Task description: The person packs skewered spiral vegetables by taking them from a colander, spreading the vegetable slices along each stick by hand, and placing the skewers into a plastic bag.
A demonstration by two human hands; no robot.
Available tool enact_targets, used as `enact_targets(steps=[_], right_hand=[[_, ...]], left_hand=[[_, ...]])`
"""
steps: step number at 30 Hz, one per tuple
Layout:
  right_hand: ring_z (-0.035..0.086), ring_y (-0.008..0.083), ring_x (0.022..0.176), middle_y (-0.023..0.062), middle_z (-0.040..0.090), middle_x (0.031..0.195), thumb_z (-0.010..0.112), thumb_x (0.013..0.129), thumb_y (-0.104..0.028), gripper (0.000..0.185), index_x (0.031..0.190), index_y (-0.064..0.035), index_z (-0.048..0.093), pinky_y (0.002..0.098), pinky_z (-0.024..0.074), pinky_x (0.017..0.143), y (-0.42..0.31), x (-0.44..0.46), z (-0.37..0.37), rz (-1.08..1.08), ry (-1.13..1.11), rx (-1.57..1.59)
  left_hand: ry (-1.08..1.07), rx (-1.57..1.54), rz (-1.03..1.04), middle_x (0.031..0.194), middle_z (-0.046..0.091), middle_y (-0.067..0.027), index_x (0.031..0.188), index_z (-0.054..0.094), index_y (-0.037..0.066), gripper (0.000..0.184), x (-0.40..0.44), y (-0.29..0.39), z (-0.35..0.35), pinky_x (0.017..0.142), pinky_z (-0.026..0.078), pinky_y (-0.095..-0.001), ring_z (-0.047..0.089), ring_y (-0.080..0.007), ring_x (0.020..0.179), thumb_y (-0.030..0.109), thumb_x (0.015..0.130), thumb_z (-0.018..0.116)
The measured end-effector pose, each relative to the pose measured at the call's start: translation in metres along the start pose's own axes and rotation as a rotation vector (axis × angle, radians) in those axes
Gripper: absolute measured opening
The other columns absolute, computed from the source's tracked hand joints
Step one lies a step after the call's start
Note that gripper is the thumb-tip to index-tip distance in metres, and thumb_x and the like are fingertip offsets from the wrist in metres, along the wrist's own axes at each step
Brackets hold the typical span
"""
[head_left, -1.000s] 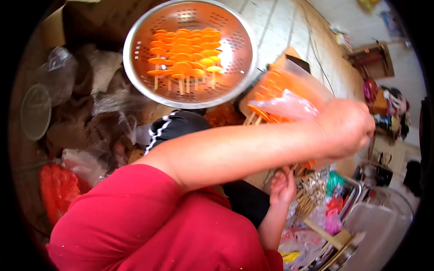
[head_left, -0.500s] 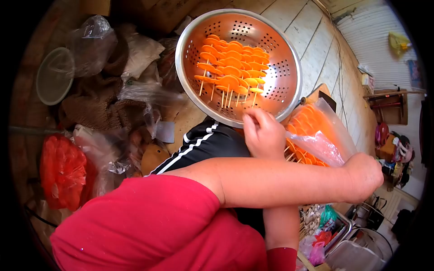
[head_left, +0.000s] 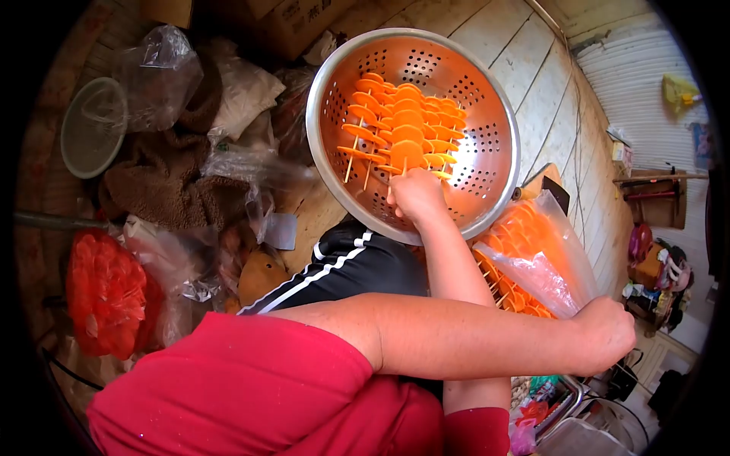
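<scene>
My right hand (head_left: 417, 196) reaches into a perforated metal colander (head_left: 475, 216), its fingers closed around the stick ends of skewers threaded with thin orange discs (head_left: 407, 129). How many sticks are in the grip is hidden. Beside them in the colander lie more skewers of the same kind (head_left: 365, 131). My left arm crosses over the right one. At its end, my left hand (head_left: 604, 334) is closed on the edge of a clear plastic bag (head_left: 566, 254). More orange disc skewers (head_left: 517, 292) show inside and under the bag, to the colander's lower right.
Left of the colander are a brown fleece cloth (head_left: 163, 178), crumpled plastic bags, a red bag (head_left: 106, 292) and a pale round lid (head_left: 93, 128). A cardboard box (head_left: 300, 23) stands at the back. A rack with small bags (head_left: 551, 410) sits at the lower right.
My right hand has moved from the colander's near rim up and inward, onto the skewer ends. My left hand stays on the bag, slightly lower in view. The colander appears shifted slightly right and down.
</scene>
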State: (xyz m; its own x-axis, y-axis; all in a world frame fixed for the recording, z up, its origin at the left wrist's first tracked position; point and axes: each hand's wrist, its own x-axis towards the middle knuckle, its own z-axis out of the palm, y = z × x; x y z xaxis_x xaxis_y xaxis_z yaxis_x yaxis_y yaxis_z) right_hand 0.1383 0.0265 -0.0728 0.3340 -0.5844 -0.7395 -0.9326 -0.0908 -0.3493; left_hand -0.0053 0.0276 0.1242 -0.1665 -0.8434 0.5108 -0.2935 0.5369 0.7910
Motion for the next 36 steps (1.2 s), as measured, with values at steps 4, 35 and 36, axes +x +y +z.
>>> enact_targets(steps=[4, 35, 36], right_hand=[[0.065, 0.0275, 0.069, 0.0189, 0.065, 0.07, 0.047, 0.08, -0.017, 0.027, 0.085, 0.0042, 0.063, 0.0382, 0.0499, 0.07, 0.004, -0.016, -0.005, -0.058, 0.075, 0.236], [0.039, 0.0143, 0.033, 0.0083, 0.046, 0.051, 0.043, 0.094, -0.018, 0.024, 0.099, 0.0047, 0.05, 0.0232, 0.0348, 0.034, 0.265, -0.32, 0.04, -0.189, 0.571, 1.431], [0.039, 0.0141, 0.033, 0.008, 0.046, 0.051, 0.044, 0.094, -0.018, 0.024, 0.1, 0.004, 0.051, 0.0234, 0.0335, 0.034, 0.26, -0.306, 0.033, -0.22, 0.619, 1.429]], left_hand=[[0.073, -0.025, -0.023, 0.073, 0.063, -0.0093, 0.065, 0.066, 0.009, 0.008, 0.0, 0.001, 0.008, 0.063, 0.05, -0.0371, 0.063, -0.0261, 0.075, 0.013, 0.063, 0.06], [0.143, -0.227, 0.089, 0.072, 0.063, -0.0037, 0.087, 0.067, 0.003, 0.015, 0.001, -0.003, 0.006, 0.061, 0.048, -0.0242, 0.059, -0.0086, 0.065, 0.016, 0.081, 0.069], [0.123, -0.291, 0.029, 0.073, 0.064, -0.0022, 0.088, 0.067, 0.003, 0.015, 0.001, 0.0, 0.006, 0.062, 0.048, -0.0237, 0.058, -0.0076, 0.065, 0.017, 0.081, 0.069]])
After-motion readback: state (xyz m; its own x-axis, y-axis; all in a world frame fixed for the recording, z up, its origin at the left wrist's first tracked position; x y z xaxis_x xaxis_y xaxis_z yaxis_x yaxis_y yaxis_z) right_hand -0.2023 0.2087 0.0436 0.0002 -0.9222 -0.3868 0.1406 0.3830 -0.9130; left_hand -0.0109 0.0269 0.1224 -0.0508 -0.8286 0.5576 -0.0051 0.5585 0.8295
